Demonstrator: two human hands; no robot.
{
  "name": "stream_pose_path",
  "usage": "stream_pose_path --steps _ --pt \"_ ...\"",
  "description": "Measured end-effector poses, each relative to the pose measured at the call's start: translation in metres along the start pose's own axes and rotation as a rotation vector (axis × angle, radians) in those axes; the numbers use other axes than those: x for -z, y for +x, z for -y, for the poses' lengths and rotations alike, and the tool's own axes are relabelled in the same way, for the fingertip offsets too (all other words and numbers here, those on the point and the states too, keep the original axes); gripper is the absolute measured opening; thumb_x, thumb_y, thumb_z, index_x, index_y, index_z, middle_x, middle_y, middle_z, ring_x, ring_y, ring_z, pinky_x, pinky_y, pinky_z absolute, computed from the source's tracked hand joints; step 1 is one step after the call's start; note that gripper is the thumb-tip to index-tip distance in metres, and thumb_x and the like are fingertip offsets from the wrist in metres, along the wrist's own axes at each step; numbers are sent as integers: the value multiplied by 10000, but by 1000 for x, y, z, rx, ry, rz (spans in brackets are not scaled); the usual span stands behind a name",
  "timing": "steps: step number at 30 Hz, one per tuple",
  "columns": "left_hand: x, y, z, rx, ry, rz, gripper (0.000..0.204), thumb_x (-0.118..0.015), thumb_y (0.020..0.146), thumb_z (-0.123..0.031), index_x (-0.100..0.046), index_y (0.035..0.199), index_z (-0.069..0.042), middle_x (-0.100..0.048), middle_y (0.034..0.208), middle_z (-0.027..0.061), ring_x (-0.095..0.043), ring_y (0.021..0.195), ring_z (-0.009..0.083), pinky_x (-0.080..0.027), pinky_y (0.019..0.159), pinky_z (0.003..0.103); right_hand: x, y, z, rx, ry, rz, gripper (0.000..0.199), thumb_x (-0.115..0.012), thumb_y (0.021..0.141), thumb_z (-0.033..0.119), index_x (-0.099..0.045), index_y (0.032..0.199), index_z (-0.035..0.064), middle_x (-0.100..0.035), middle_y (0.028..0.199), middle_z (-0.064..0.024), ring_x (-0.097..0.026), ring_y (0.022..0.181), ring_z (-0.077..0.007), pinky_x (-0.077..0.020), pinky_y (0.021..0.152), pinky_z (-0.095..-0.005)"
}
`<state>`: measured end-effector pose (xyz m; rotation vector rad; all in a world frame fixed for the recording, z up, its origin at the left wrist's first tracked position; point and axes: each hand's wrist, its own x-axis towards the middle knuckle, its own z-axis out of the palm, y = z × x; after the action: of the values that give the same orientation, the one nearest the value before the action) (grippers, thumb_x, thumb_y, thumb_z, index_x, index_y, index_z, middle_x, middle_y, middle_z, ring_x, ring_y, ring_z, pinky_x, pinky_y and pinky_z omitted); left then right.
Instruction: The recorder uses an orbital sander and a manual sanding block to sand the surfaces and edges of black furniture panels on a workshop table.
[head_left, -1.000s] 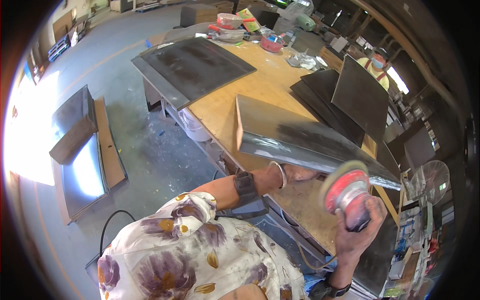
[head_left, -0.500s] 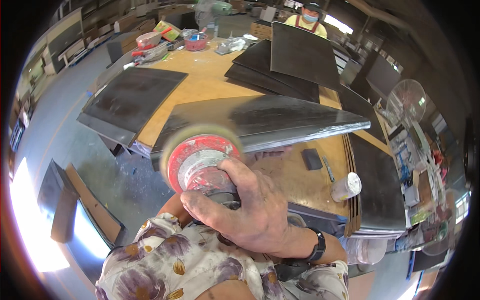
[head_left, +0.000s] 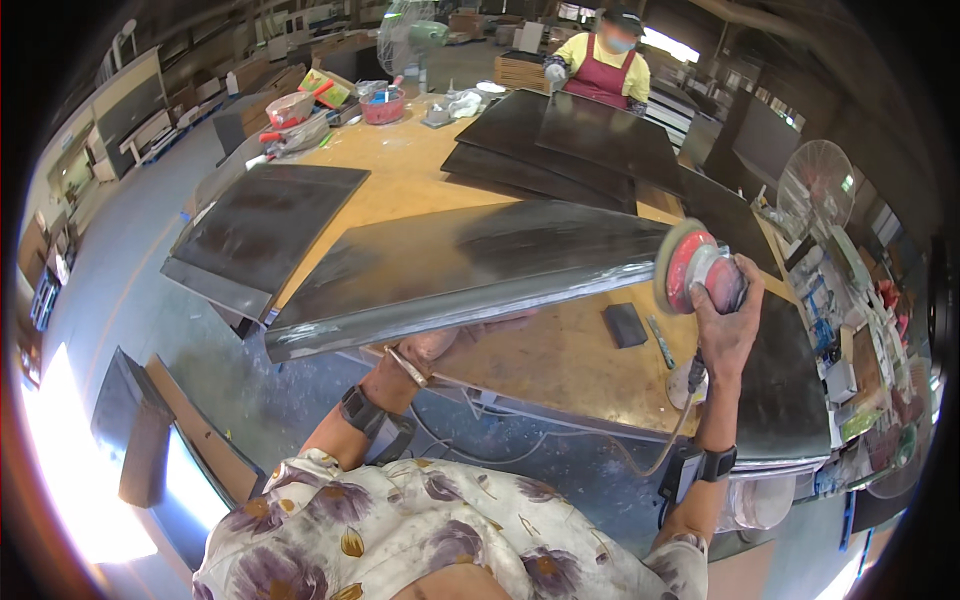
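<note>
The right hand [head_left: 730, 325] grasps the sander [head_left: 696, 264] at the right end of the panel [head_left: 470, 255], which lies leftward of that hand, above the worktop [head_left: 555, 365]. The left hand [head_left: 432, 346] is under the panel's near edge, partly hidden; I cannot tell its grip.

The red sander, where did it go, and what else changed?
The red sander swept left, then back to the right end of the dark panel. The far board, raised before, now lies lower on the dark boards. The right hand still grips the sander; the left hand stays near the panel.
</note>
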<state>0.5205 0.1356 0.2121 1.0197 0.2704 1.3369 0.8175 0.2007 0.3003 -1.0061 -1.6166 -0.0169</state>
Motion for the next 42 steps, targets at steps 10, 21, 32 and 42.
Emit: stream_pose_path --steps 10,21,32,42 --pt "27 -19 2 54 -113 -114 417 -521 888 -316 -523 1180 -17 -553 1200 133 -512 1140 254 -422 982 375 -32 -64 108 493 90 285 507 -791 622 157 -556 1066 224 -548 1043 -130 -599 869 -272 -517 577 -314" --pt "27 -24 -1 -128 -54 -165 398 -518 871 -225 -505 1202 -3 -529 1219 183 -478 1162 375 -404 971 501 11 13 -57 13 -69 -70 557 -781 613 72 -513 1100 52 -542 1052 -116 -545 1004 -269 -437 877 -340" --pt "32 -30 -10 -134 -25 -220 383 -563 823 -159 -524 1180 -27 -564 1174 175 -571 1052 353 -489 863 461 -22 -54 50 367 48 217 513 -780 607 101 -543 1060 142 -535 1048 -132 -571 942 -308 -511 710 -347" --pt "42 -43 -16 -222 -77 -237 422 -484 863 -405 -603 1079 -63 -621 1057 128 -607 959 331 -488 754 422 12 7 -78 46 -49 -97 575 -788 578 60 -508 1078 103 -530 1058 -118 -537 995 -298 -468 841 -360"
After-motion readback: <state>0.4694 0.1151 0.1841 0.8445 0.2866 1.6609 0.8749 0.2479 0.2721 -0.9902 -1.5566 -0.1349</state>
